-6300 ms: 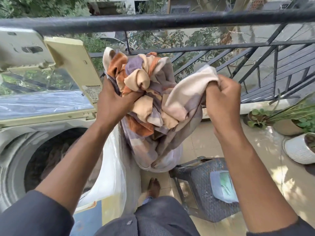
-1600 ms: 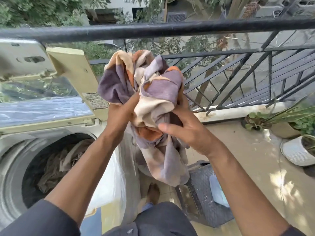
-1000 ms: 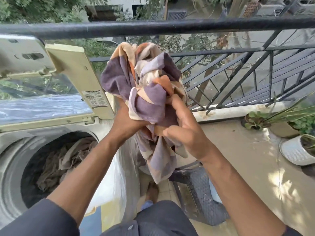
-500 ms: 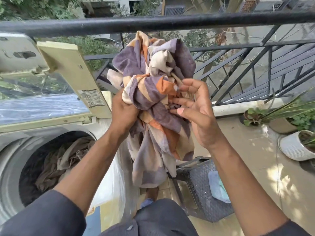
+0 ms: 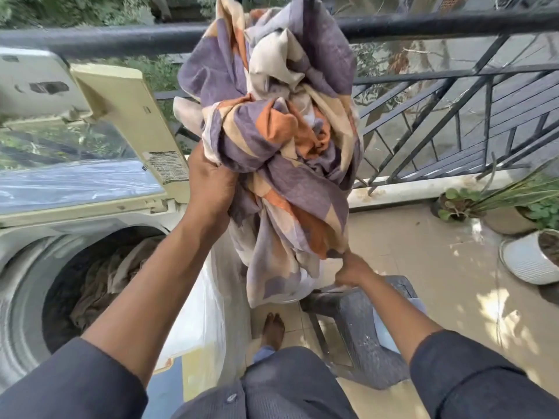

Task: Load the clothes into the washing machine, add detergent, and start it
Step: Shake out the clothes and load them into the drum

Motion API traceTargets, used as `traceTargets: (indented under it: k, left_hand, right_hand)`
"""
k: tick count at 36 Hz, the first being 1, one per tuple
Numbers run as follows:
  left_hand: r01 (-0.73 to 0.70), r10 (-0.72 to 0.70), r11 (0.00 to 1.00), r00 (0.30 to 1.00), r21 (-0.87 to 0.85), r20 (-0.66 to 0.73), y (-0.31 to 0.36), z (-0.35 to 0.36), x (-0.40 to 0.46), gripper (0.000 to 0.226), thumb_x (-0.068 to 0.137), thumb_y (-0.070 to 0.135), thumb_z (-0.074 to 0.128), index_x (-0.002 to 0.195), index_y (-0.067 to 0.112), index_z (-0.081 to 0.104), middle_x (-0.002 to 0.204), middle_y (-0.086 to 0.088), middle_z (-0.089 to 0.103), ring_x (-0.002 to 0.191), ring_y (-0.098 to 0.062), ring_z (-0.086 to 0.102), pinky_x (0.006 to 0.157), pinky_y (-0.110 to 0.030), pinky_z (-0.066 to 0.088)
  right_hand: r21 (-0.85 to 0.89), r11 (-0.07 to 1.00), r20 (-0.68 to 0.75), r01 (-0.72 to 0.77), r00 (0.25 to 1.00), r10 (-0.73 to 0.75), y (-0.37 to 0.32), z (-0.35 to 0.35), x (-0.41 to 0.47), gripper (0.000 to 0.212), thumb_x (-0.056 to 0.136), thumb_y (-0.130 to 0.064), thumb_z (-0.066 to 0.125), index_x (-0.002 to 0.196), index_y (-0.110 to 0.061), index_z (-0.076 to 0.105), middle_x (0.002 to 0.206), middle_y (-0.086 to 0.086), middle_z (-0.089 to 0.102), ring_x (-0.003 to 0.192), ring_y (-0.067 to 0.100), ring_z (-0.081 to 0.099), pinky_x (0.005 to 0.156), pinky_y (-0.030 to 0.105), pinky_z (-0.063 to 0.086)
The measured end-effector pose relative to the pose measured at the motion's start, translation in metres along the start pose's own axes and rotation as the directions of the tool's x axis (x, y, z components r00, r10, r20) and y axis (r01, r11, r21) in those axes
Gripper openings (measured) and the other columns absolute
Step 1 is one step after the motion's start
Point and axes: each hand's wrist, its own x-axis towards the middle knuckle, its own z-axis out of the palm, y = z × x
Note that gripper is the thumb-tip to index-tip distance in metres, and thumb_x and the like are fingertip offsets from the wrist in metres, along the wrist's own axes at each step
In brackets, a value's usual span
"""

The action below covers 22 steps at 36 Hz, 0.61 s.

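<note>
A large bundled cloth (image 5: pixel 272 140) patterned in purple, cream and orange hangs in front of me, right of the washing machine. My left hand (image 5: pixel 211 182) grips the bundle from the left side at chest height. My right hand (image 5: pixel 351 269) pinches the cloth's lower hanging part. The top-loading washing machine (image 5: pixel 27 255) stands at the left with its lid (image 5: pixel 121 122) raised. Brownish clothes (image 5: pixel 106 276) lie inside its drum.
A black metal railing (image 5: pixel 423 22) runs across close behind the cloth. A grey plastic stool (image 5: pixel 360 331) with a pale packet on it stands below my right arm. Potted plants (image 5: pixel 526 255) sit at the right on the tiled floor. My bare foot (image 5: pixel 272 328) is beside the stool.
The bundle has risen higher in my left hand. My right hand left the bundle's side and dropped down to take hold of the hanging lower part.
</note>
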Motion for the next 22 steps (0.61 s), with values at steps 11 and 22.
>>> traceTargets:
  k: [11, 22]
  left_hand:
    - [-0.028, 0.027, 1.000, 1.000, -0.002, -0.006, 0.005, 0.005, -0.007, 0.038, 0.085, 0.012, 0.075, 0.122, 0.014, 0.071, 0.122, -0.008, 0.075, 0.114, -0.019, 0.069, 0.107, -0.047, 0.057]
    - [-0.186, 0.179, 0.972, 0.982, 0.143, 0.061, -0.004, -0.016, 0.003, 0.053, 0.088, 0.003, 0.075, 0.139, -0.005, 0.063, 0.137, -0.018, 0.070, 0.122, -0.018, 0.068, 0.108, -0.036, 0.055]
  right_hand:
    - [0.558, 0.829, 0.064, 0.024, 0.995, -0.073, -0.069, 0.063, 0.012, 0.040, 0.105, -0.022, 0.061, 0.142, -0.013, 0.048, 0.136, 0.002, 0.052, 0.126, 0.021, 0.051, 0.103, 0.030, 0.044]
    - [0.861, 0.508, -0.021, -0.008, 0.999, 0.051, -0.031, 0.014, 0.002, 0.030, 0.102, 0.008, 0.051, 0.124, -0.012, 0.052, 0.112, 0.005, 0.057, 0.100, 0.022, 0.051, 0.069, 0.030, 0.044]
